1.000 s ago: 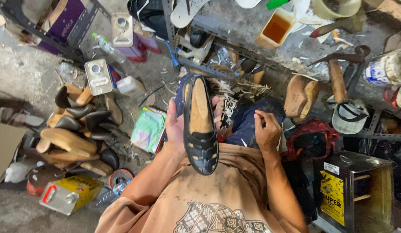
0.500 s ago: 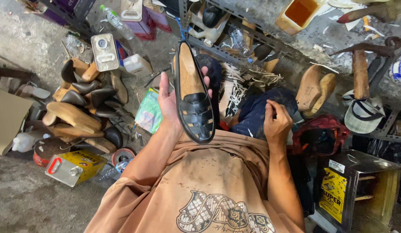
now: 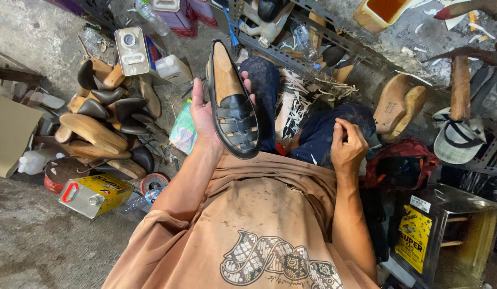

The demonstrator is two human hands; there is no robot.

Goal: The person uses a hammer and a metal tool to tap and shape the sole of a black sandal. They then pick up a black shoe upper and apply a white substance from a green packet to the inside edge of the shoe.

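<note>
Head view showed the left hand (image 3: 205, 115) gripping the black woven shoe (image 3: 233, 109) on its wooden last, lifted higher and turned more toe-down than a second before, as if for inspection. The right hand (image 3: 347, 147) stayed curled shut on the knee, apparently pinching something too small to make out.

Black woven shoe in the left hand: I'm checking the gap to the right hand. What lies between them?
In the head view, between the black woven shoe and the right hand lie the person's dark blue trouser knees; no tool there.
</note>
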